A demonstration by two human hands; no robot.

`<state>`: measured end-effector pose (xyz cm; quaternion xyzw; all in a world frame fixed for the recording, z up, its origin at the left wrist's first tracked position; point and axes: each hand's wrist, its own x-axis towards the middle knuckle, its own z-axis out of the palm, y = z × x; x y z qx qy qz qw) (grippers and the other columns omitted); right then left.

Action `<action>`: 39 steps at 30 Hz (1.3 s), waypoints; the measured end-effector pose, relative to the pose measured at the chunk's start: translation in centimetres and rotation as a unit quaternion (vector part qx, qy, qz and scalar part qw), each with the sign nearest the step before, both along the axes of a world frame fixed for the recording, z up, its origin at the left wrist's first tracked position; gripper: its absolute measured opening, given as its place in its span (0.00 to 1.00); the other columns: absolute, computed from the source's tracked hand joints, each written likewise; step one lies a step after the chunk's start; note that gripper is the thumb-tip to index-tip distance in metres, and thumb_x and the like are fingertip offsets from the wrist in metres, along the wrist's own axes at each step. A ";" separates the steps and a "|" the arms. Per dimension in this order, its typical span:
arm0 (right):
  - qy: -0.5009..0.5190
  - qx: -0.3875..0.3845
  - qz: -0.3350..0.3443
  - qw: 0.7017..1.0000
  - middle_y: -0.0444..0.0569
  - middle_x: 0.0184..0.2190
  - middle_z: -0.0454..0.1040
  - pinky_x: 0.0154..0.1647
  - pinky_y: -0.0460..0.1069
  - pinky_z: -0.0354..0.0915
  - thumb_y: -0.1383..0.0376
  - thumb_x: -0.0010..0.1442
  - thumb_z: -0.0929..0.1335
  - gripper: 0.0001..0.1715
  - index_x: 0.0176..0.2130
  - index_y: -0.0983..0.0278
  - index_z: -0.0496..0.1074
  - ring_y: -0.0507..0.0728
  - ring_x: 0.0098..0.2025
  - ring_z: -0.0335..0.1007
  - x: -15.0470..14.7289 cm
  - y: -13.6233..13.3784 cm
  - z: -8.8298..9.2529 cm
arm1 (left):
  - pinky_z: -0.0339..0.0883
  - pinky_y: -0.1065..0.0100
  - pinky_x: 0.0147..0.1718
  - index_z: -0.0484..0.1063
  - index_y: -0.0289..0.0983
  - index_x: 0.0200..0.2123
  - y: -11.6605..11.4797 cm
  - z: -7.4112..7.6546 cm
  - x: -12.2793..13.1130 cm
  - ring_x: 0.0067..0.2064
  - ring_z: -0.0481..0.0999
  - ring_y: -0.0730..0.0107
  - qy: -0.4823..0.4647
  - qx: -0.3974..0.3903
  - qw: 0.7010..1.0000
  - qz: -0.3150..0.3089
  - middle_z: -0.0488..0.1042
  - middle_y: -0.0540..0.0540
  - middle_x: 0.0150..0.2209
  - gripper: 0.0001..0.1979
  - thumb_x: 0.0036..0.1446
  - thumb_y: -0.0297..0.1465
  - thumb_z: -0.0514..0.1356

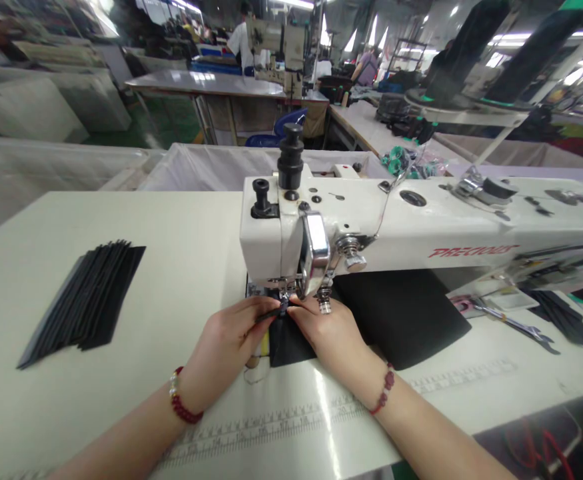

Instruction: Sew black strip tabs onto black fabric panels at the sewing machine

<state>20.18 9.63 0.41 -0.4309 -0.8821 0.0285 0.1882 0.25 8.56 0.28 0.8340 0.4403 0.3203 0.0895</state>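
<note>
A black fabric piece (291,343) lies under the needle area of a white sewing machine (396,220). My left hand (236,333) pinches a dark folded edge of it just left of the presser foot (285,297). From the other side, my right hand (328,327) has thumb and fingers closed on the same fabric, right by the foot. The fingertips of both hands nearly meet there, and the needle itself is hard to make out. A larger black panel (401,317) rests under the machine arm, to the right of my right hand.
A fanned stack of black strips (86,293) lies on the left of the worktable (181,233). Wrenches (516,327) and more black strips (564,317) sit at the right. Thread cones (464,53) stand above the machine; a white-lined bin (196,167) is behind the table.
</note>
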 end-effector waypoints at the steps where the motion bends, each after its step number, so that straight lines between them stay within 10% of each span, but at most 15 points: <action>1: 0.001 0.006 -0.001 1.000 0.53 0.36 0.75 0.40 0.51 0.67 0.70 0.65 0.64 0.09 0.37 0.66 0.74 0.58 0.39 0.71 0.0 0.1 -0.1 | 0.74 0.69 0.43 0.73 0.37 0.43 0.2 0.2 0.0 0.42 0.78 0.68 -0.024 -0.026 0.999 0.010 0.77 0.46 0.40 0.12 0.66 0.30 0.50; 20: -0.013 0.047 -0.025 0.998 0.56 0.36 0.74 0.36 0.52 0.64 0.68 0.67 0.60 0.15 0.37 0.65 0.75 0.59 0.36 0.68 -0.4 0.2 -0.1 | 0.75 0.66 0.39 0.74 0.38 0.29 0.7 0.6 0.0 0.37 0.78 0.65 -0.145 -0.124 0.981 0.025 0.74 0.49 0.27 0.13 0.64 0.33 0.53; 26: -0.016 0.053 -0.021 0.998 0.57 0.38 0.75 0.37 0.53 0.63 0.69 0.68 0.57 0.19 0.41 0.66 0.74 0.60 0.38 0.69 -0.5 0.3 -0.2 | 0.74 0.66 0.45 0.75 0.41 0.42 0.1 0.1 -0.4 0.44 0.77 0.66 -0.137 -0.129 0.982 0.014 0.76 0.48 0.42 0.10 0.63 0.29 0.54; 39: -0.006 0.094 -0.027 0.995 0.55 0.36 0.76 0.38 0.53 0.63 0.69 0.68 0.56 0.19 0.38 0.66 0.73 0.59 0.38 0.69 -0.5 -0.1 0.0 | 0.74 0.68 0.47 0.68 0.33 0.51 -0.1 -0.5 -0.9 0.46 0.77 0.66 0.044 0.069 0.995 -0.060 0.76 0.42 0.47 0.17 0.60 0.23 0.49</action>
